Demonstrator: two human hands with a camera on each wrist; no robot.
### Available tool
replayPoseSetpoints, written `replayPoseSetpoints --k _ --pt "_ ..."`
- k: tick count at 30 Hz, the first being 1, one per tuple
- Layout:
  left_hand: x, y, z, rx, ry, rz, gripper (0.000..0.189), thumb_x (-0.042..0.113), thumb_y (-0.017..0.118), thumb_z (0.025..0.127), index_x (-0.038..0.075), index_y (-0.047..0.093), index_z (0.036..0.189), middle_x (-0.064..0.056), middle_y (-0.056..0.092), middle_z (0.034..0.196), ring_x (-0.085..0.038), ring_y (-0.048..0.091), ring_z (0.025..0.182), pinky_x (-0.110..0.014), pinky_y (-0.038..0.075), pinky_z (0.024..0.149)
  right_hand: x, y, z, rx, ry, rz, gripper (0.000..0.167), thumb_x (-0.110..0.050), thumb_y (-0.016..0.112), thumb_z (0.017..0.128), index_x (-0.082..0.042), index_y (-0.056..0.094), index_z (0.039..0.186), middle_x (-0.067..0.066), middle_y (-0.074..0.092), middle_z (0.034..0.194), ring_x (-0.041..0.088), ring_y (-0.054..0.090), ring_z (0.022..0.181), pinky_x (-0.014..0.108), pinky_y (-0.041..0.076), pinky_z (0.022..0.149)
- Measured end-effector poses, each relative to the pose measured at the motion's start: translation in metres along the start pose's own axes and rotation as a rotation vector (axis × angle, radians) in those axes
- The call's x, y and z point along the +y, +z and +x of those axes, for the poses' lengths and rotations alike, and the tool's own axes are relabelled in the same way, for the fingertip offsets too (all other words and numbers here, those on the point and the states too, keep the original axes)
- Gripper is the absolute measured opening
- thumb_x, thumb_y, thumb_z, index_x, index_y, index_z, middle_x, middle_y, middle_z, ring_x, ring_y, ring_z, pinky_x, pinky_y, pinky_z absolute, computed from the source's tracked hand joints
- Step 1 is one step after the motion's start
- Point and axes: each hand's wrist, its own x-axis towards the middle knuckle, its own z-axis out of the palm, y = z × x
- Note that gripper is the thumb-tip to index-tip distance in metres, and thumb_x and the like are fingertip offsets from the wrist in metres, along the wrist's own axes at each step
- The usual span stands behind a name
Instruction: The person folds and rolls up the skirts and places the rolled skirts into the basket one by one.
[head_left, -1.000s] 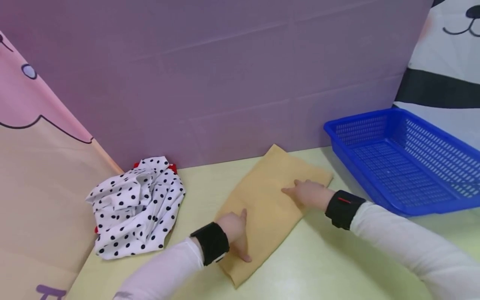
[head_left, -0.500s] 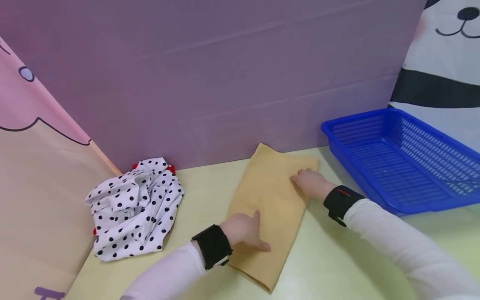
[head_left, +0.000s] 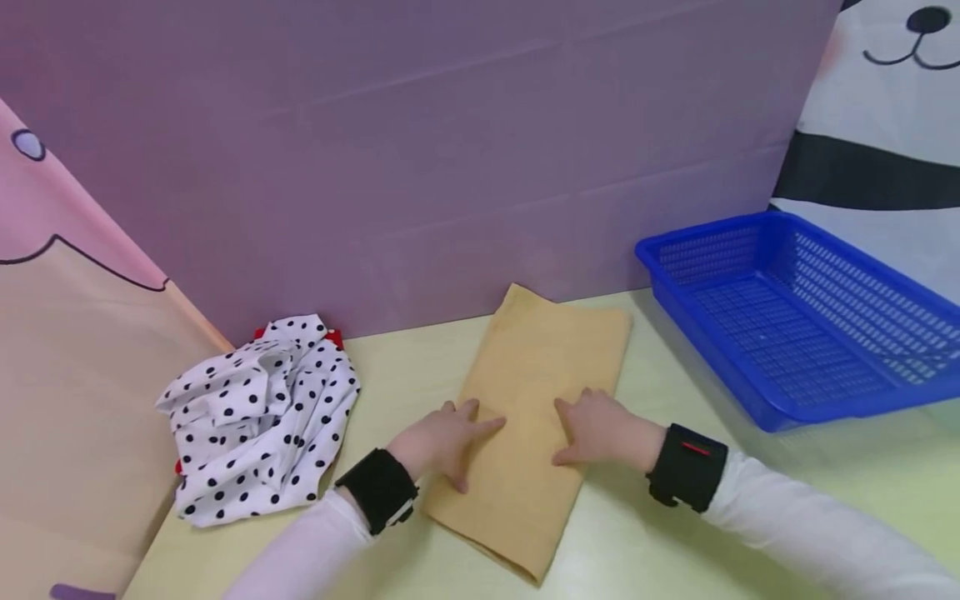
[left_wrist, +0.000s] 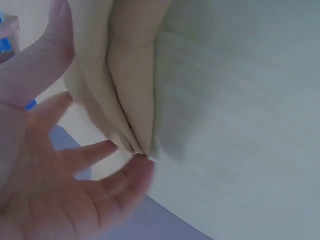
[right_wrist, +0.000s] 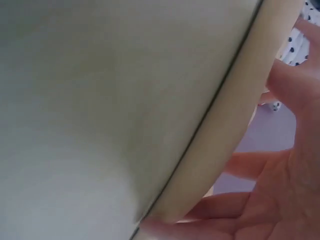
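A yellow cloth (head_left: 528, 354), folded into a long rectangle, lies on the table in the head view. Spread fingers of my left hand (head_left: 442, 437) rest along its left edge, thumb and forefinger apart. From the right side my right hand (head_left: 602, 429) reaches over the opposite edge, its fingertips on the cloth. Stacked folded layers of the cloth (left_wrist: 132, 90) show beside the extended left fingers (left_wrist: 130, 182) in the left wrist view. In the right wrist view, the right fingers (right_wrist: 215, 207) lie along the cloth's rounded edge (right_wrist: 220, 130).
Left of the cloth, a crumpled white fabric with black dots (head_left: 262, 425) lies on the pale table (head_left: 630, 542), with red bits showing under it. A blue plastic basket (head_left: 708, 354) stands at the right. A purple backdrop (head_left: 420, 167) rises behind the table.
The cloth has turned straighter and its far right corner has shifted left. My right hand has come nearer along the right edge; my left hand has moved back to the left edge.
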Motion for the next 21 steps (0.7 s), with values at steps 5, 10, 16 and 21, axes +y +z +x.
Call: replayPoseSetpoints --k 5,10,16,21 --pt "0.015 -0.001 -0.002 0.02 -0.05 -0.005 0.102 0.034 0.091 0.054 0.03 0.041 0.143 -0.019 0.044 0.135 -0.036 0.054 0.106 -0.045 0.048 0.088 0.003 -0.004 0.003 -0.107 0.049 0.063 0.079 -0.038 0.074 0.079 0.008 0.044 0.134 0.044 0.042 0.126 0.06 0.036 0.122 0.062 0.036 0.099" --pt "0.032 0.002 -0.001 0.04 -0.061 -0.049 0.104 0.047 0.088 0.055 0.02 0.04 0.144 -0.026 0.047 0.134 -0.04 0.048 0.121 -0.046 0.044 0.097 0.02 -0.01 0.007 -0.174 0.01 0.035 0.073 -0.029 0.072 0.082 0.003 0.04 0.139 0.046 0.025 0.138 0.059 0.027 0.129 0.063 0.032 0.102" --pt "0.054 0.007 0.001 0.062 -0.07 -0.132 0.1 0.052 0.082 0.062 0.012 0.04 0.144 -0.024 0.049 0.137 -0.044 0.037 0.132 -0.047 0.036 0.107 0.042 -0.019 0.013 -0.217 -0.024 -0.025 0.071 -0.021 0.074 0.08 -0.006 0.041 0.141 0.038 0.028 0.143 0.053 0.027 0.133 0.071 0.024 0.1" --pt "0.057 0.009 0.004 0.065 -0.063 -0.176 0.095 0.047 0.082 0.064 0.012 0.042 0.143 -0.021 0.048 0.139 -0.042 0.038 0.132 -0.046 0.035 0.108 0.055 -0.018 0.017 -0.234 -0.054 -0.022 0.071 -0.016 0.073 0.08 -0.009 0.04 0.143 0.036 0.028 0.145 0.053 0.026 0.134 0.073 0.024 0.099"
